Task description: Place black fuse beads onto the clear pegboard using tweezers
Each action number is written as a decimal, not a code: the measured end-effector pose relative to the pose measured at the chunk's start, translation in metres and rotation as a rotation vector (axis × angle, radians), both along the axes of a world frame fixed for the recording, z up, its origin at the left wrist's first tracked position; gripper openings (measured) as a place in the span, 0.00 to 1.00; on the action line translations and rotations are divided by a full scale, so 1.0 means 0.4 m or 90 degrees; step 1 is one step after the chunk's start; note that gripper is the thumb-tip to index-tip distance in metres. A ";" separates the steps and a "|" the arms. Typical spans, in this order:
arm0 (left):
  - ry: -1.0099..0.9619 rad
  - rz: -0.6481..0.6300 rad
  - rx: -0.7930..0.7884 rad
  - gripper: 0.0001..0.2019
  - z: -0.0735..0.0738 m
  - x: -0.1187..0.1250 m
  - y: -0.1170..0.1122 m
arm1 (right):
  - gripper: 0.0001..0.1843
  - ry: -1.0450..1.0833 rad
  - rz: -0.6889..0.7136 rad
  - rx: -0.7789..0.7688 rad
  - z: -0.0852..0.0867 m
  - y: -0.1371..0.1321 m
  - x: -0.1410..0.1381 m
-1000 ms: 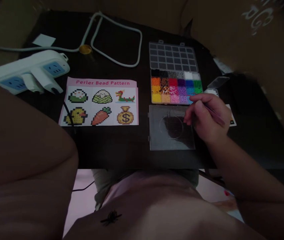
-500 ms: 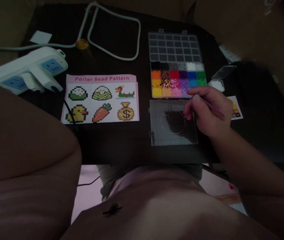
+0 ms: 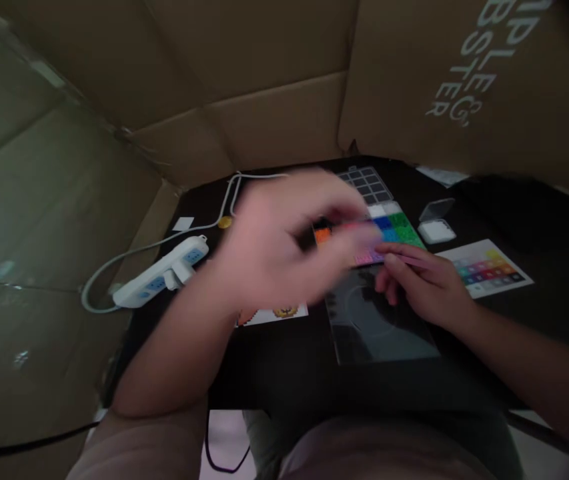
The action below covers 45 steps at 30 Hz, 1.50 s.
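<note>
I see one slim pink tool (image 3: 417,261) in the right hand (image 3: 427,287), pinched narrowly between thumb and forefinger, its rear part lying back across the hand; its forward end is too blurred for me to make out. It is thin and straight, held above the right side of one clear flat board (image 3: 384,341), which shows a round ring. Just behind that board I find one bead box (image 3: 371,189), lid folded back, with orange, blue, green, white and pinkish beads in its compartments. One left hand (image 3: 279,247), badly smeared by motion, is raised in front of the box, thumb and fingers apart in a curve, and covers part of it. Right of the box I count one small white box (image 3: 437,232), lid up, and one colour card (image 3: 491,270). Leftward I have one partly hidden pattern sheet (image 3: 267,316), one power strip (image 3: 129,292) with two plugs (image 3: 183,270), one gold disc (image 3: 225,222) and one white paper piece (image 3: 183,224), all on a dark table (image 3: 274,377).
</note>
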State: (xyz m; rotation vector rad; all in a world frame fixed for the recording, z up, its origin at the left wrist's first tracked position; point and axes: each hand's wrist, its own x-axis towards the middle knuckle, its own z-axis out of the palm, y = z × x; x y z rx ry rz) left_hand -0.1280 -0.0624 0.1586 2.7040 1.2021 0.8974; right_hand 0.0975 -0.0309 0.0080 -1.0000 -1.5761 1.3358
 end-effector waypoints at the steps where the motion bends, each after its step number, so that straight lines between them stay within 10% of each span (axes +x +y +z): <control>1: 0.076 -0.030 -0.039 0.16 -0.023 0.022 -0.012 | 0.16 0.004 0.010 0.000 -0.005 0.001 0.002; 8: 0.519 0.317 -0.318 0.57 -0.254 0.056 -0.164 | 0.15 0.005 0.023 -0.020 -0.023 -0.010 0.021; 13: 0.564 0.366 -0.438 0.58 -0.298 0.016 -0.240 | 0.14 -0.008 0.028 -0.065 -0.028 -0.005 0.021; 28: 0.417 0.239 -0.220 0.48 -0.302 0.054 -0.231 | 0.16 -0.060 -0.029 -0.099 -0.014 0.005 0.019; 36: 0.295 -0.139 -0.109 0.30 -0.345 0.098 -0.170 | 0.15 0.007 0.003 -0.059 -0.017 0.016 0.025; 45: 0.224 -0.283 -0.168 0.25 -0.361 0.081 -0.100 | 0.16 0.052 -0.019 0.043 -0.011 0.064 0.002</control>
